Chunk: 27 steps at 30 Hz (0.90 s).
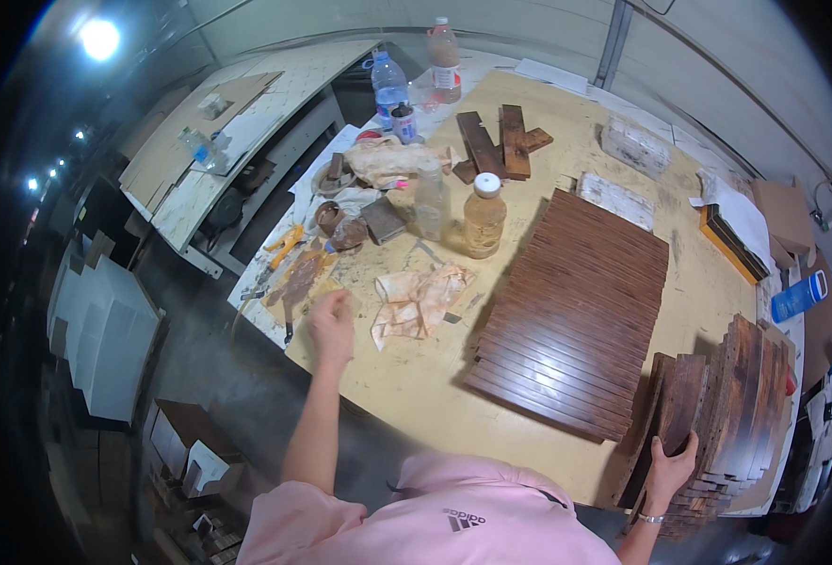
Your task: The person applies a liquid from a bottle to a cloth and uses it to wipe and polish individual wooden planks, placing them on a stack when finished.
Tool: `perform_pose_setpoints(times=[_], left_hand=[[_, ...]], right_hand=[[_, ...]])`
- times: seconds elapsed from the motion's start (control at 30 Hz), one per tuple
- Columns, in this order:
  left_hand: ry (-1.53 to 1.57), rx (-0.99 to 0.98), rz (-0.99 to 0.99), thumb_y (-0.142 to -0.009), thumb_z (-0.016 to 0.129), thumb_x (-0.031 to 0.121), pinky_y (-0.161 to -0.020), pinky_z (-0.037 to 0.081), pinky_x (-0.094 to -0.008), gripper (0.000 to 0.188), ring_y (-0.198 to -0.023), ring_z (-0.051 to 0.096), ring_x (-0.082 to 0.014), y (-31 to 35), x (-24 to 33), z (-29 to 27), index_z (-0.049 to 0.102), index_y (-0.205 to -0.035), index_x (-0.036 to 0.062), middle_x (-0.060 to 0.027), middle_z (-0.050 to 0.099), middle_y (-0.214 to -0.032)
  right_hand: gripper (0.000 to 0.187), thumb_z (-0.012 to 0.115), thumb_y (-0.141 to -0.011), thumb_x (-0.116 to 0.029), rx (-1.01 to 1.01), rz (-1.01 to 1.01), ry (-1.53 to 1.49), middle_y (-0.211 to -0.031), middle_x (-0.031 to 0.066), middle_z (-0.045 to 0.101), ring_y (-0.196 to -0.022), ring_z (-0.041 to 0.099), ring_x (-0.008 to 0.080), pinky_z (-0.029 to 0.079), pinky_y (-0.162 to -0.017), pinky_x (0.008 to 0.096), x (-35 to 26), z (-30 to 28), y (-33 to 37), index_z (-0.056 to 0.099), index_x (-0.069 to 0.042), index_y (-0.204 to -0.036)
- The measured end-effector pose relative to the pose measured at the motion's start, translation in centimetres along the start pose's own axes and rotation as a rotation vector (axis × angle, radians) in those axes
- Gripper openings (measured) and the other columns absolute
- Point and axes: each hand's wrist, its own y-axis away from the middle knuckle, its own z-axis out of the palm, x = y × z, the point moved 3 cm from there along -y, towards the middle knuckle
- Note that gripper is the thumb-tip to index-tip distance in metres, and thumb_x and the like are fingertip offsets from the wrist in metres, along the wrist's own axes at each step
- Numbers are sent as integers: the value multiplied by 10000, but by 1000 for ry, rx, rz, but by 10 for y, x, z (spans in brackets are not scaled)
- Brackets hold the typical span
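My left hand (331,327) hovers at the near left edge of the table with its fingers curled; what they hold, if anything, is hidden. Just right of it lies a stained cloth (419,299). At the near right corner, my right hand (670,468) grips a dark brown wooden plank (681,403), thumb and fingers on its two sides. That plank leans beside a stack of similar planks (741,410). Between my hands, a row of glossy brown wooden strips (576,315) lies side by side on the table.
A white-capped bottle of amber liquid (484,217) and a clear bottle (429,200) stand mid-table. Loose wood pieces (502,143) lie behind them, rags (387,162) and a yellow-handled cutter (287,245) to the left. White wrapped blocks (615,199) and a blue bottle (798,298) are at the right.
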Motion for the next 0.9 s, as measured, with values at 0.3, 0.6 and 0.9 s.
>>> perform_pose_setpoints(times=[0.3, 0.6, 0.9], left_hand=[[-485, -115, 177, -755, 755, 69, -905, 461, -449, 346, -1054, 569, -363, -34, -50, -15, 674, -1085, 8, -160, 644, -1051], [421, -424, 603, -653, 776, -6, -727, 479, -355, 434, -824, 588, -255, 31, 210, -39, 702, -1081, -4, -97, 642, -920], [278, -401, 686, -583, 802, -22, -686, 466, -376, 474, -780, 550, -275, 37, 226, -30, 723, -1046, 43, -77, 596, -846]], right_hand=[[630, 839, -573, -97, -408, -391, -272, -1041, 171, 636, -955, 639, 297, 517, -876, 388, -133, 33, 51, 595, 36, -1139], [672, 851, -549, -147, -466, -612, -296, -953, 177, 607, -860, 627, 325, 516, -794, 381, -164, 47, 75, 587, 34, -1140], [645, 841, -550, -120, -420, -577, -282, -896, 167, 592, -789, 613, 320, 513, -726, 384, -156, 38, 77, 595, 33, -1126]])
